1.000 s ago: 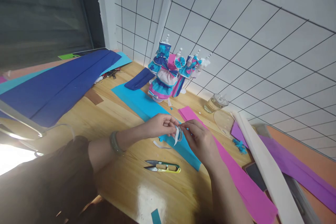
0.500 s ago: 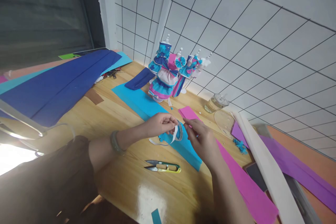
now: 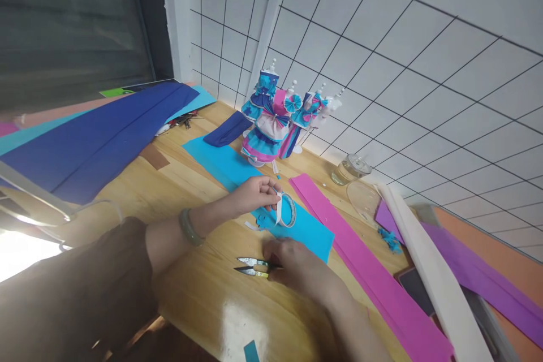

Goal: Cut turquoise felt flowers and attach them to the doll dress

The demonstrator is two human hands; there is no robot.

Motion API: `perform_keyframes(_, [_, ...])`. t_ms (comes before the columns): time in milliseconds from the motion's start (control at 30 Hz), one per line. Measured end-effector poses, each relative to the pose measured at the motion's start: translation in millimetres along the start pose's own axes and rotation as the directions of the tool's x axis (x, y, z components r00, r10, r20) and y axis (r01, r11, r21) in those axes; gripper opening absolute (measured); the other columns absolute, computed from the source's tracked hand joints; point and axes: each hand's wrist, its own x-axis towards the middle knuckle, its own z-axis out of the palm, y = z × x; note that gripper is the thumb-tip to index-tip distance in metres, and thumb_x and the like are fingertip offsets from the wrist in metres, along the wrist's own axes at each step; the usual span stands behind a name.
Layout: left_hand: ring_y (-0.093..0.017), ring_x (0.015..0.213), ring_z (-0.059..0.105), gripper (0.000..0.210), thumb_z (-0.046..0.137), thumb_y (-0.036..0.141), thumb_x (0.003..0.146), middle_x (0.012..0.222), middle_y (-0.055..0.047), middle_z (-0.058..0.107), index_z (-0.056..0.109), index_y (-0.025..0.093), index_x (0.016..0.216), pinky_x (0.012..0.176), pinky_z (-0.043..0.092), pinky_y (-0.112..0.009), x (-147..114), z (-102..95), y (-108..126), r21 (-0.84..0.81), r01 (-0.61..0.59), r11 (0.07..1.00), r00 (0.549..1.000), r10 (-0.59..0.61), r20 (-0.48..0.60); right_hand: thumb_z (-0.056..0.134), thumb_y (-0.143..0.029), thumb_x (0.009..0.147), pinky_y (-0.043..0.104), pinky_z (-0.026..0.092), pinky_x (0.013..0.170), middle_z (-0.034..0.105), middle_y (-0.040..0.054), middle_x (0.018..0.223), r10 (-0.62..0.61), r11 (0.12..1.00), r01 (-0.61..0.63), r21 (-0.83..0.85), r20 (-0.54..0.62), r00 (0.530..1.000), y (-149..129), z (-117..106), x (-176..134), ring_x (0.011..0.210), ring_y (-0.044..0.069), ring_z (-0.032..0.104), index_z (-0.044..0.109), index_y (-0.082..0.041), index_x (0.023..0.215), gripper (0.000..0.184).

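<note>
Pinching one white tape roll [image 3: 293, 214] with the left hand [image 3: 257, 193], over one blue strip [image 3: 313, 236]. Covering the handles of one pair of snips [image 3: 248, 271] on the worktop [image 3: 203, 291] with the right hand [image 3: 293, 263]; cannot tell whether gripping them. With one pink strip [image 3: 365, 255] to the right, four dress forms [image 3: 271, 124] and one glass [image 3: 351, 169] at the far side.

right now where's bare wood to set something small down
Between the snips and teal scrap, and between the brown scrap and left forearm. Crowded: around the dress forms, and where white paper overlaps purple paper.
</note>
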Motion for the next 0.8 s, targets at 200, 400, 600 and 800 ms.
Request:
perform_keyframes(200, [-0.009, 0.055, 0.055, 0.025, 0.064, 0.027, 0.068, 0.061, 0.000, 0.058, 0.053, 0.013, 0.085, 0.053, 0.043, -0.022, 1.6, -2.4, -1.9, 0.017, -0.022, 1.000, 1.000, 0.022, 0.002, 0.060, -0.008, 0.067, 0.020, 0.035, 0.049, 0.063, -0.0024, 0.069, -0.125, 0.988, 0.110, 0.112, 0.132, 0.983, 1.7, -11.1, -8.2, 0.060, 0.011, 0.055, 0.064, -0.021, 0.074, 0.015])
perform_keyframes(400, [-0.009, 0.056, 0.054, 0.024, 0.063, 0.026, 0.068, 0.060, 0.001, 0.056, 0.054, 0.013, 0.085, 0.053, 0.042, -0.021, 2.6, -3.3, -4.3, 0.036, -0.040, 0.999, 0.999, 0.039, 0.017, 0.052, -0.031, 0.081, 0.026, 0.045, 0.066, 0.062, 0.0026, 0.081, -0.170, 0.798, 0.112, 0.592, 0.042, 0.985, 15.7, -47.4, -18.0, 0.074, 0.014, 0.058, 0.062, -0.019, 0.082, 0.016])
perform_keyframes(600, [-0.009, 0.056, 0.053, 0.024, 0.063, 0.027, 0.068, 0.062, 0.001, 0.055, 0.053, 0.013, 0.086, 0.050, 0.040, -0.020, 2.2, -2.6, -4.1, 0.034, -0.028, 0.999, 0.999, 0.026, 0.044, 0.048, -0.043, 0.083, 0.024, 0.039, 0.053, 0.050, -0.0010, 0.066, 0.192, 0.675, -0.032, 0.738, -0.133, 0.972, 39.6, -58.1, -21.5, 0.055, 0.010, 0.046, 0.055, -0.019, 0.105, 0.033])
perform_keyframes(800, [-0.008, 0.057, 0.051, 0.022, 0.061, 0.026, 0.069, 0.062, 0.002, 0.053, 0.056, 0.013, 0.086, 0.055, 0.041, -0.021, -0.4, -1.2, -1.2, 0.139, -0.096, 0.986, 0.994, 0.087, 0.072, 0.047, -0.049, 0.081, 0.022, 0.025, 0.044, 0.039, -0.0025, 0.059, 0.251, 0.776, -0.125, 0.619, -0.121, 0.960, 41.2, -62.1, -18.8, 0.049, 0.008, 0.031, 0.061, -0.016, 0.098, 0.040])
